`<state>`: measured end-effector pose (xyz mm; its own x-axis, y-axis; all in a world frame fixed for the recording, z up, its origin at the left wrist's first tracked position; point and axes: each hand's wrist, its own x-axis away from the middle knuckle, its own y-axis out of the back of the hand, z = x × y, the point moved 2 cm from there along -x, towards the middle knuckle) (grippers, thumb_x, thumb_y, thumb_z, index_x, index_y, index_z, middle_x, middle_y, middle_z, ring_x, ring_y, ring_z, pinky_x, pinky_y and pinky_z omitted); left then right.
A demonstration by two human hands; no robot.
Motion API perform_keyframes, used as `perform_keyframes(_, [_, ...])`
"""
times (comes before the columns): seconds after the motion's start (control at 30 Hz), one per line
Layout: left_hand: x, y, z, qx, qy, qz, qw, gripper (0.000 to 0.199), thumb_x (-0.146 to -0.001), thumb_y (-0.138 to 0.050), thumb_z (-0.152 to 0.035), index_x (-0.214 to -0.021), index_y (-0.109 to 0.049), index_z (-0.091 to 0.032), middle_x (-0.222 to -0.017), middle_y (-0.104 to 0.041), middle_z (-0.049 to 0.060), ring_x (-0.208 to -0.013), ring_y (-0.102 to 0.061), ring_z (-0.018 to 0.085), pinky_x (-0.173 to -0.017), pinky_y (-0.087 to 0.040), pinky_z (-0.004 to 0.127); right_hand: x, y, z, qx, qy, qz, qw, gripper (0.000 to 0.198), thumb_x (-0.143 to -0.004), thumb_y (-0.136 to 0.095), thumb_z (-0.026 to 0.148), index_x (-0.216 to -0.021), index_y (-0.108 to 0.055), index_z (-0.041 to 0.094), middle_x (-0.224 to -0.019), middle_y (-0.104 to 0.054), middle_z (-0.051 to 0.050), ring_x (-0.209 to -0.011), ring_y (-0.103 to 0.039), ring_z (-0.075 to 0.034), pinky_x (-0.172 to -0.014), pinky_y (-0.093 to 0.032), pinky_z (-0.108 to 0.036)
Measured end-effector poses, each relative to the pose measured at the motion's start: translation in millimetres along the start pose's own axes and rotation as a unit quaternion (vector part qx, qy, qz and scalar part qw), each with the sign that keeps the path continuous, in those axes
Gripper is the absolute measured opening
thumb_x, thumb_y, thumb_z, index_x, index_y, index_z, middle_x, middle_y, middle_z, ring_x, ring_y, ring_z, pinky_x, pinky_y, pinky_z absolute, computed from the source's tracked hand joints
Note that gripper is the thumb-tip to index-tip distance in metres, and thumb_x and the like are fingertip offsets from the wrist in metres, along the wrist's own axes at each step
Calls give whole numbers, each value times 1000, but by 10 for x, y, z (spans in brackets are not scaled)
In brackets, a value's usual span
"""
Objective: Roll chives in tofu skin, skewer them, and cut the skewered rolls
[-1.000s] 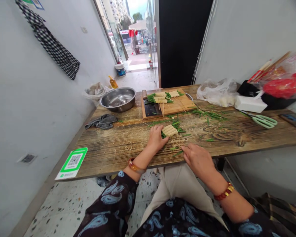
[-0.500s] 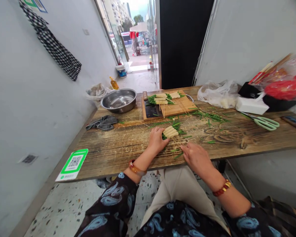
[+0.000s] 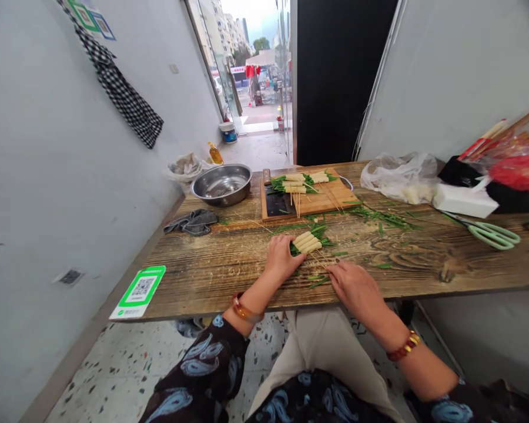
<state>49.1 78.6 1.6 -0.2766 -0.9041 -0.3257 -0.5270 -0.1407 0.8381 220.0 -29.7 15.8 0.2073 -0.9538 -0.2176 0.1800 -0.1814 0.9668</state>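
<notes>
A row of several pale yellow rolls (image 3: 307,242), seemingly tofu skin wrapped round green chives, lies on the near part of the wooden table. My left hand (image 3: 282,258) is closed on its left end, thumb at the near side and fingers at the far side. Thin wooden skewers (image 3: 320,257) run from the rolls toward my right hand (image 3: 355,285), whose fingertips pinch their ends. Similar skewered rolls (image 3: 294,187) rest on the cutting board (image 3: 321,202) beyond, partly over the dark blade of a cleaver (image 3: 277,204).
Left of the board stand a steel basin (image 3: 223,187) and a dark cloth (image 3: 191,222). Loose cut greens (image 3: 388,217) lie on the right. Farther right are green-handled scissors (image 3: 494,234), a plastic bag (image 3: 397,173) and a white box (image 3: 465,200). A QR-code card (image 3: 139,291) lies at the left edge.
The view has shifted, so the table and its things sit slightly lower and mostly farther right. Both hands keep their grip on the rolls and skewers.
</notes>
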Motion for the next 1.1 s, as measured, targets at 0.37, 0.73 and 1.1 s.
perform_keyframes(0.37, [-23,-13,20,21,4,3,1000,29,-63,-75,-23,-88,-59,-19,-91,-64,5,-92,-56,24,-85,-45,40,-124,-152,-97,-17,33,-36,999,25,-95,-38,16,-84,-60,16,-80,-59,-7,-82,-54,-19,-75,-38,-29])
perform_keyframes(0.73, [-24,-23,12,22,24,-2,999,27,-65,-75,-24,-85,-57,-19,-90,-64,6,-91,-55,24,-83,-46,40,-285,-186,-142,-36,36,-6,999,22,-94,-39,14,-87,-60,15,-82,-60,-7,-81,-56,-19,-75,-38,-29])
perform_keyframes(1.1, [-29,-10,-7,31,33,-4,999,26,-64,-74,-21,-84,-58,-18,-90,-64,6,-93,-55,24,-85,-45,39,-386,-212,-156,-63,39,-9,997,20,-93,-41,13,-88,-60,14,-83,-60,-8,-83,-56,-19,-76,-40,-29])
